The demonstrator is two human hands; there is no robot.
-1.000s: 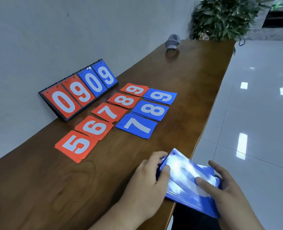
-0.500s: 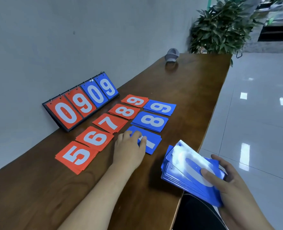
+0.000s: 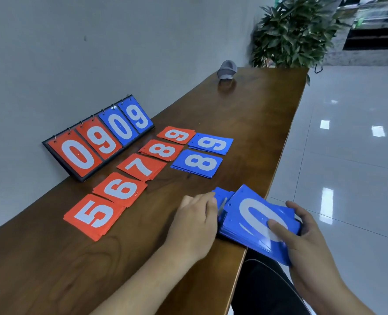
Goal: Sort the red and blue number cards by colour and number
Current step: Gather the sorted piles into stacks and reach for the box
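Right hand (image 3: 306,237): grips the blue stack (image 3: 235,212) at the near right edge of the counter (image 3: 245,114), thumb across the top "0".
Left hand (image 3: 195,221): fingers curled against loose blue cards (image 3: 220,195) left of the stack; grip cannot be told.
Red piles (image 3: 123,189): 5 to 9, one row, near left to far.
Blue 8 pile (image 3: 197,163), blue 9 pile (image 3: 211,144): right of red 8 and 9.
Scoreboard (image 3: 97,142): far left, reads 0909.
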